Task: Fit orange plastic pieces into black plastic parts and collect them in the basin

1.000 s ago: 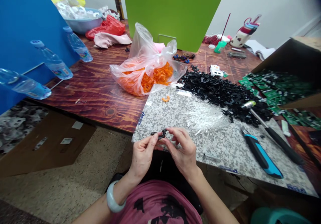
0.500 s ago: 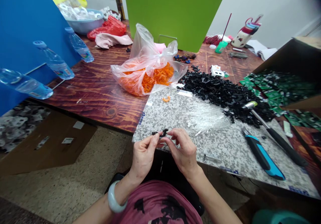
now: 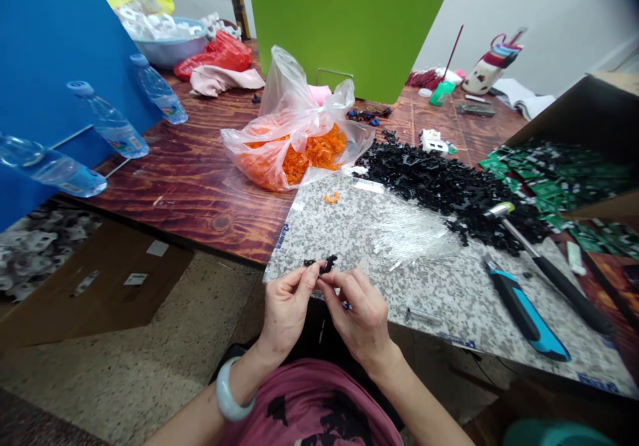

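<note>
A small black plastic part (image 3: pixel 328 263) is pinched between the thumb and fingers of my left hand (image 3: pixel 288 306), just over the near edge of the speckled board (image 3: pixel 344 226). My right hand (image 3: pixel 360 313) is closed, thumb and fingertips pressed together right against that part; whatever lies between them is hidden. Beyond the hands, a small orange curved piece (image 3: pixel 331 198) lies on the board. To its right are a heap of thin clear strips (image 3: pixel 412 233) and a large pile of black plastic parts (image 3: pixel 439 183).
On the board's right lie a hammer (image 3: pixel 549 273) and a blue-black utility knife (image 3: pixel 529 313). A clear bag of orange pieces (image 3: pixel 299 153) sits behind. Green circuit boards (image 3: pixel 539 180) spill from a box at right; water bottles (image 3: pixel 107 120) stand at left.
My right hand's fingers have come down and closed in against the black part; before, they were raised and more spread. My left hand has kept its hold in nearly the same place.
</note>
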### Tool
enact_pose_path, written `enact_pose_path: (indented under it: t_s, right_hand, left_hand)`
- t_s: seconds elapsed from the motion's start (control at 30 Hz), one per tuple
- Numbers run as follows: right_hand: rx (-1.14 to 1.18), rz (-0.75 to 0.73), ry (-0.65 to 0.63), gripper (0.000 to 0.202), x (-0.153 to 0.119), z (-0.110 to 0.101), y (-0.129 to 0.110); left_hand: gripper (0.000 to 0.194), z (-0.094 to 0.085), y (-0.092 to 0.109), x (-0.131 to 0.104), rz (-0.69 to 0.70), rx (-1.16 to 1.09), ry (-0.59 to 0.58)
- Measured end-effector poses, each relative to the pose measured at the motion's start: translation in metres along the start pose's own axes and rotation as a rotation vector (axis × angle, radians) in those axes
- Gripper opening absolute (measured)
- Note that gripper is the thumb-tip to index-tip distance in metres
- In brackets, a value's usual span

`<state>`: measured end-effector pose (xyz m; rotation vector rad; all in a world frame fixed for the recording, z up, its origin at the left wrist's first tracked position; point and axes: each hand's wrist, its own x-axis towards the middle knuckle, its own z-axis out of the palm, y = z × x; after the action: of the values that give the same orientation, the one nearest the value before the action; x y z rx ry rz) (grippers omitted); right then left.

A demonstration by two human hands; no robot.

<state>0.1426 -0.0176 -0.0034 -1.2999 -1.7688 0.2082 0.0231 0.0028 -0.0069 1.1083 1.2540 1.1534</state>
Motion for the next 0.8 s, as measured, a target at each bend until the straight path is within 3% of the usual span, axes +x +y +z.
enact_pose_path:
  t_s: [0.8]
  right_hand:
    - [0.015, 0.039, -0.064, 0.012, -0.0002, 0.0009, -0.0066]
  left_hand:
    - [0.022, -0.001, 0.0015, -0.0011, -0.001, 0.028, -0.021]
